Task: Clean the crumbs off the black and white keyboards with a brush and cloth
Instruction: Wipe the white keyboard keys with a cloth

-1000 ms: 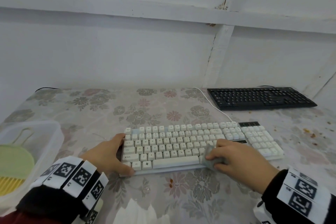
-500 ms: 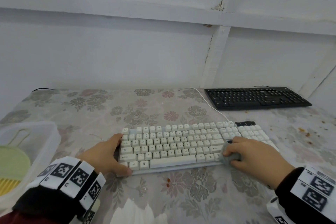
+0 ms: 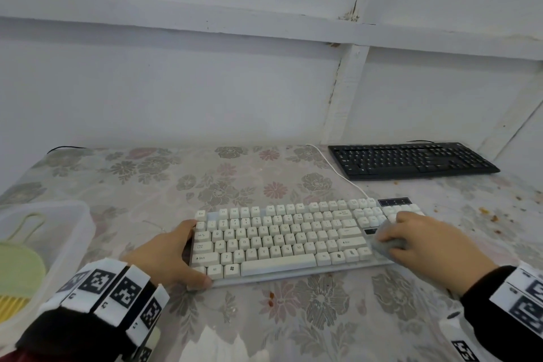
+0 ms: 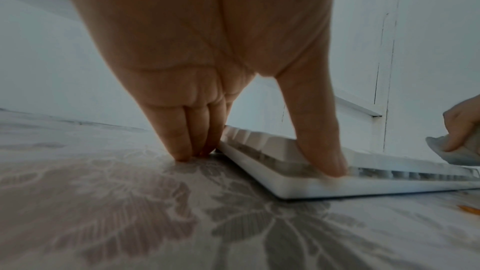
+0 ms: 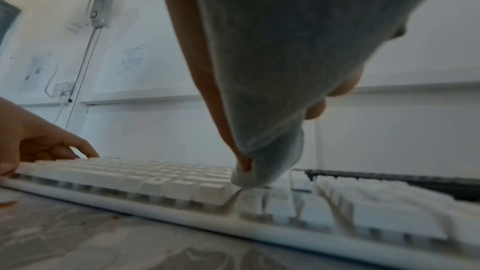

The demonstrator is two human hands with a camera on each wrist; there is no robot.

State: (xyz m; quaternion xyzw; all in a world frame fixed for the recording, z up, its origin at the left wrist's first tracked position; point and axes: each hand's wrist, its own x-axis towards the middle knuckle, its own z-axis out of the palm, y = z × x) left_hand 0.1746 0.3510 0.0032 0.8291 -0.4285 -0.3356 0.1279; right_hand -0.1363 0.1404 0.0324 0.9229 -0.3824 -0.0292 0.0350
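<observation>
Two keyboards lie on a floral tablecloth [image 3: 241, 179] by white walls; right hand [image 3: 435, 247] grips a cloth [image 3: 388, 239].

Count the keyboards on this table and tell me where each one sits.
2. The white keyboard lies near the table's front, between both hands; the black keyboard lies at the far right, by the wall.

You have the white keyboard [image 3: 282, 239] lying flat on the floral cloth, long side toward you, its white cable running back. A grey cloth [image 3: 387, 239], bunched up, sits on its right part, by the gap before the number pad. The black keyboard [image 3: 411, 159] lies flat farther back on the right, well apart. The green brush [image 3: 17, 270] rests in the clear tub at left.
</observation>
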